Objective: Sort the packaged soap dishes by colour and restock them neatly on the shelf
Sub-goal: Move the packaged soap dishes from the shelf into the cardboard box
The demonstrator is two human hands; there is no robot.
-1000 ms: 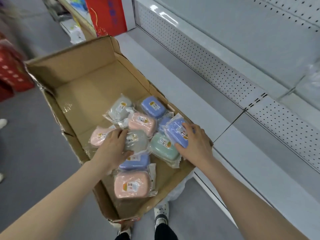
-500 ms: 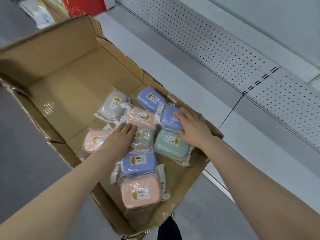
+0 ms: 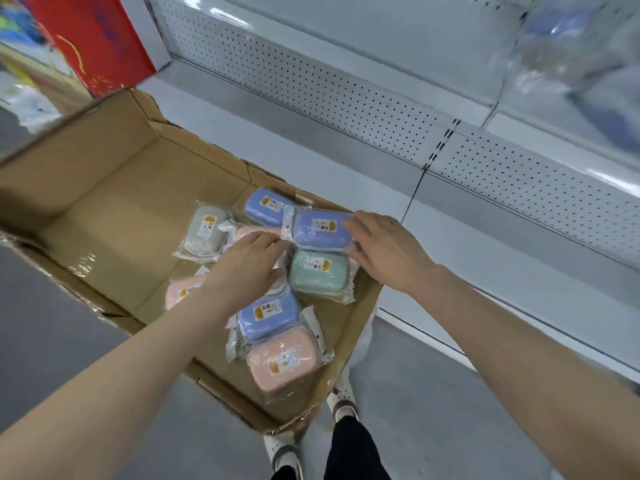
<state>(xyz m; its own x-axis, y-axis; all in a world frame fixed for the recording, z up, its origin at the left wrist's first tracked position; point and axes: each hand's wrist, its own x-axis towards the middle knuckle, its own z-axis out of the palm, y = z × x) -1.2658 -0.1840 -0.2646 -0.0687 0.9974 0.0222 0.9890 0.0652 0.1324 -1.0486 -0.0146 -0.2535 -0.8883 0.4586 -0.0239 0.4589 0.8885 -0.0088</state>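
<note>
Several plastic-wrapped soap dishes lie in an open cardboard box [image 3: 104, 188]. My right hand [image 3: 384, 247] grips the right end of a blue dish [image 3: 317, 230], fingers over its top edge and thumb at its lower edge. Behind it is another blue dish [image 3: 265, 209], and below it a green dish [image 3: 317, 277]. My left hand [image 3: 246, 268] rests flat, fingers straight, on packs in the middle and hides most of them. A pink dish [image 3: 254, 232] shows at its fingertips. A grey dish [image 3: 204, 230], a third blue dish [image 3: 268, 317] and two pink dishes [image 3: 284, 362] [image 3: 180, 292] lie around it.
A white shelf [image 3: 485, 258] with a perforated back panel [image 3: 346, 98] runs along the right of the box. A blurred blue wrapped item [image 3: 561, 39] sits on the upper shelf at top right. A red carton [image 3: 93, 43] stands at the back left. My feet are below the box on grey floor.
My left hand has slid forward over the middle packs toward the pink dish. My right hand stays on the blue dish, which now lies beside the rear blue one.
</note>
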